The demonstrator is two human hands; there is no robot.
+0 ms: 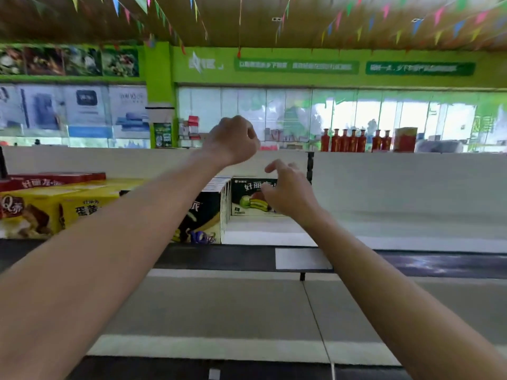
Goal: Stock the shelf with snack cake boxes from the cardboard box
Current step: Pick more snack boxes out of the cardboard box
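Both forearms stretch out from the bottom of the view toward the top shelf (384, 226), bare, nothing carried. No cardboard box in sight; presumably below or behind the wearer.

Right hand (288, 193): fingers spread loosely, palm forward, right at the front face of the dark snack cake box (247, 198) with the green-and-brown cake picture. Whether it touches the box or sits just short of it, cannot tell. Nothing gripped. Reads as a hand squaring up the box rather than carrying one.

Left hand (233, 141): raised higher, fingers curled into a loose fist, empty as far as visible, hovering above the black-and-yellow boxes (208, 218) that stand just left of the dark box.

Further left, yellow boxes (41, 209) fill the shelf, with a flat red box (55, 179) on top. Packed face-out, likely so labels show to shoppers.

Right of the dark box the shelf runs bare, so plenty of stocking appears left to do.

Beyond the white backboard: red bottles (354, 141) on a far shelf, green wall, bunting overhead.
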